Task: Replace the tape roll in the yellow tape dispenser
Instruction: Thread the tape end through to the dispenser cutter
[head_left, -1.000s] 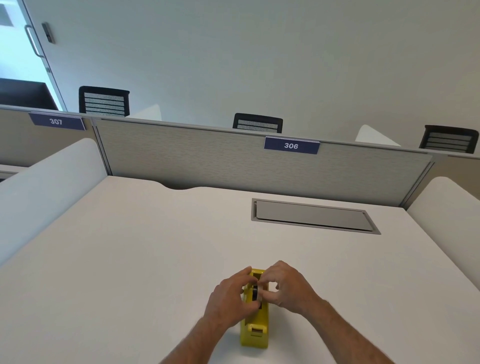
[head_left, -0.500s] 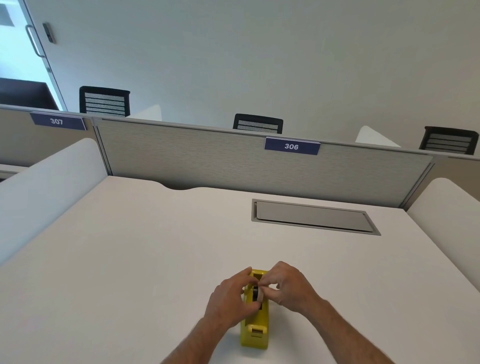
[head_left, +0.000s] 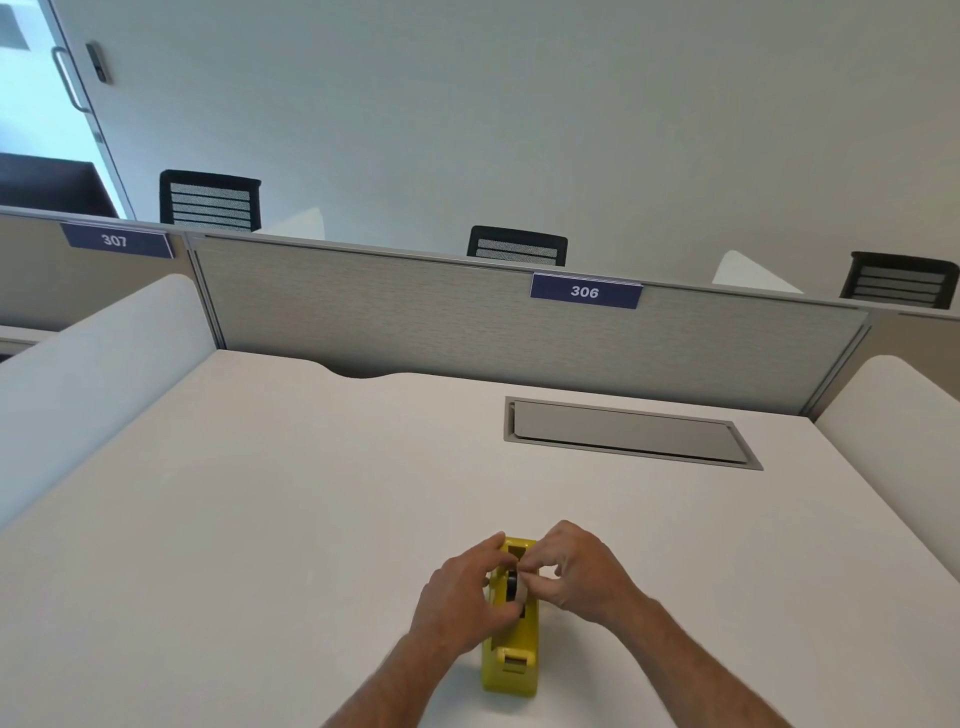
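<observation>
The yellow tape dispenser (head_left: 511, 660) stands on the white desk (head_left: 260, 519) near its front edge, cutter end toward me. A dark tape roll or core (head_left: 514, 586) shows in its slot between my fingers. My left hand (head_left: 460, 597) wraps the dispenser's left side, with fingertips at the roll. My right hand (head_left: 576, 571) comes in from the right and pinches at the roll's top with thumb and forefinger. Most of the roll is hidden by my fingers.
A grey cable hatch (head_left: 628, 434) is set into the desk behind the dispenser. A fabric partition (head_left: 415, 312) with the label 306 (head_left: 585, 292) closes the back. White side dividers (head_left: 93, 374) flank the desk. Black chairs stand beyond.
My right hand's fingers have shifted slightly at the roll, pinching closer over the slot. The dispenser has stayed in place.
</observation>
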